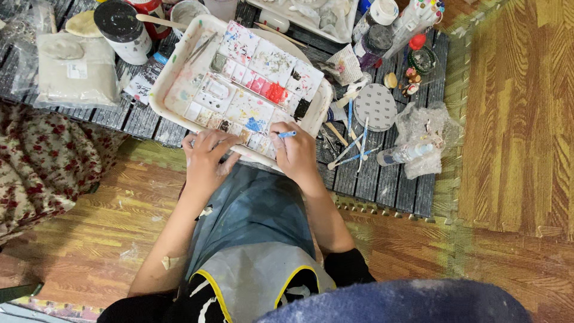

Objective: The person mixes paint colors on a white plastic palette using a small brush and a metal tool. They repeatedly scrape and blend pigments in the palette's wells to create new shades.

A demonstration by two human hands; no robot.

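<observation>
My right hand [296,152] grips a thin blue-handled brush [287,134] at the near edge of a paint palette [254,90] full of stained wells. The palette lies in a white tray [173,75] on a low dark slatted table [382,179]. My left hand [206,155] rests at the tray's near rim with fingers curled around something small that I cannot make out. Both forearms reach over a grey apron [251,239] on my lap.
Several brushes and sticks [353,146] lie right of the tray, near a round grey disc [375,106] and a small bottle in plastic wrap [412,152]. A dark-lidded jar [122,24] and clay bags [75,66] sit at left. A floral cloth [42,161] lies on the wooden floor.
</observation>
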